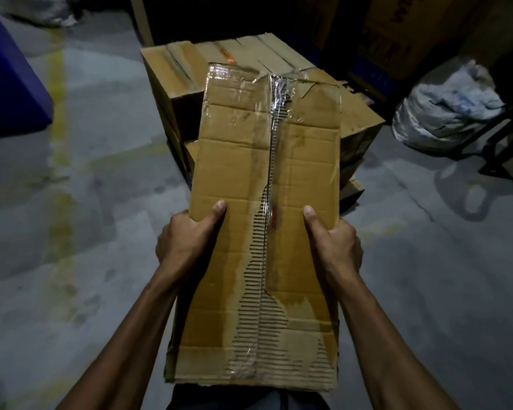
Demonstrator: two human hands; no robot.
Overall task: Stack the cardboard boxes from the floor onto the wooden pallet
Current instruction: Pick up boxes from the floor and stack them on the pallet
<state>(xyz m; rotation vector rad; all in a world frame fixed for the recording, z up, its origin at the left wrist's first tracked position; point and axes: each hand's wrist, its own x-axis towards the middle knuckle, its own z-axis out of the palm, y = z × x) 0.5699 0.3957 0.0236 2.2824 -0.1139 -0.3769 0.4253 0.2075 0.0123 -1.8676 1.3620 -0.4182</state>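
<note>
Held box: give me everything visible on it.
The held box is long, brown corrugated cardboard, carried lengthwise away from the person, above the floor. Clear tape runs along its top seam; the outer paper is torn there, baring the fluting, and the far end is ripped. The left hand and right hand grip its sides, thumbs on top.

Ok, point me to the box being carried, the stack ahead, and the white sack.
carried box (237, 161): head view, on its bare top face left of the taped seam.
stack of boxes (172, 72): head view, on the top of the rear left box.
white sack (444, 113): head view, on its crumpled middle.
</note>
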